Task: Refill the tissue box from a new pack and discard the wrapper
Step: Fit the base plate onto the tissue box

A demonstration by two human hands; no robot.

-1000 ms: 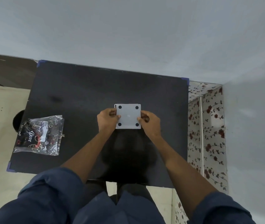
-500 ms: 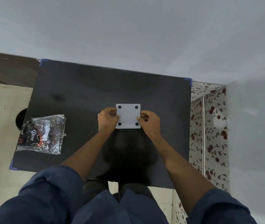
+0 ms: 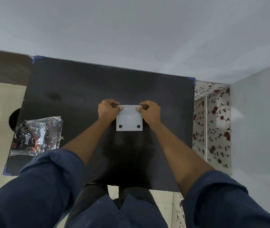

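Head view: both hands' fingers [image 3: 120, 108] pinch the tissue box [image 3: 129, 118] base's twelve-o'clock corners; pull evenly so it lifts straight.

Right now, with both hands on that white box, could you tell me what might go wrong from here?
Both hands, left hand and right hand, pinch only the far corners of the white tissue box, so the grip could slip and the bottom panel might pop off abruptly. The tissue pack overhangs the left edge of the black table; a nudge could knock it to the floor.
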